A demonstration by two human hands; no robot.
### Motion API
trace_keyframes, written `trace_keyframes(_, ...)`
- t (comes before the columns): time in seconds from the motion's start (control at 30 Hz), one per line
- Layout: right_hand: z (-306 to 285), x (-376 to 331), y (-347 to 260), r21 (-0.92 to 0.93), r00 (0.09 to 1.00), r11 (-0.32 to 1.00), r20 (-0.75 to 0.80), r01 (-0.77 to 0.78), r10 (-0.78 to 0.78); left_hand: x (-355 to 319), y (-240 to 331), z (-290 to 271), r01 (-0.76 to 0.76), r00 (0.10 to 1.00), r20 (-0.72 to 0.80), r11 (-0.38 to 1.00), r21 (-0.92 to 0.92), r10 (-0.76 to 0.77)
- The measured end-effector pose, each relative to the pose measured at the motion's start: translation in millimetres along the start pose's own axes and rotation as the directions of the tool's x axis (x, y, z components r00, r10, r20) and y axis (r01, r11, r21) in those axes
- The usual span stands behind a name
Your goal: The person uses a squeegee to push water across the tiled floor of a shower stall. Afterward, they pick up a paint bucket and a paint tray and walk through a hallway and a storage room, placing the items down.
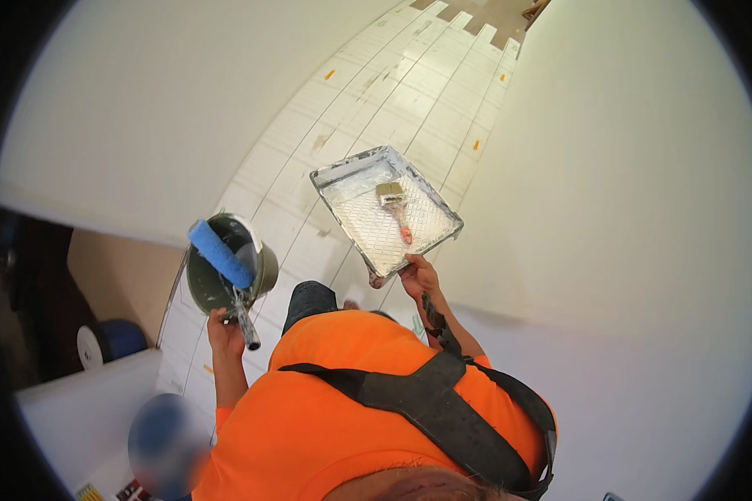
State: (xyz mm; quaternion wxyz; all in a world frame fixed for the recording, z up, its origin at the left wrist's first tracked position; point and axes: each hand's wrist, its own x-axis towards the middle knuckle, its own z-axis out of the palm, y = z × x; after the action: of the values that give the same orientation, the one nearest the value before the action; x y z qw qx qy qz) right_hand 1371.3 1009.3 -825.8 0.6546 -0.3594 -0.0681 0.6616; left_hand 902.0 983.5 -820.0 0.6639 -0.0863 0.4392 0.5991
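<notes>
My left hand (223,332) grips the near rim of a dark green bucket (269,271). A paint roller (221,253) with a blue sleeve lies across the bucket's mouth, and its paint-smeared handle sticks out over the near rim beside my left hand. In my right hand (419,278) is the near edge of a paint tray (361,224), its ridged bed coated in white paint. Resting in the tray is a paintbrush (392,199) with pale bristles at the far end and a reddish handle tip pointing toward my right hand.
Pale walls (618,184) flank a narrow white plank floor (409,92) with orange bits (476,145) on it. The floor ends in a stepped edge against a brown surface (510,15). Through an opening at left stands a blue spool (113,342). A blurred blue shape (163,438) is lower left.
</notes>
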Motion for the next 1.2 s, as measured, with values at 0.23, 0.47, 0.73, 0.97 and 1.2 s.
trace_keyframes(0.23, 47, 3, 79, 0.026, 0.999, 1.000, -0.035, -0.011, 0.012, 5, 76, -95, -0.062, 0.996, -0.058, 0.998, -0.008, 0.061)
trace_keyframes(0.47, 145, 143, 41, 0.007, 0.995, 1.000, -0.102, 0.023, -0.022, 150, 174, 87, -0.016, 0.999, -0.047, 0.997, 0.080, 0.020)
trace_keyframes(0.73, 258, 311, -40, 0.031, 0.999, 0.999, -0.017, 0.044, -0.044, 301, 265, 359, 0.071, 0.997, -0.009, 0.995, 0.063, -0.070)
trace_keyframes(0.97, 267, 373, 28, -0.005, 0.999, 1.000, -0.047, -0.026, 0.026, 359, 293, 255, 0.120, 0.993, 0.009, 0.993, 0.020, -0.120)
trace_keyframes(1.2, 245, 402, 161, 0.026, 0.987, 0.998, -0.146, -0.057, 0.060, 401, 321, 122, 0.051, 0.995, -0.094, 0.996, 0.078, -0.044)
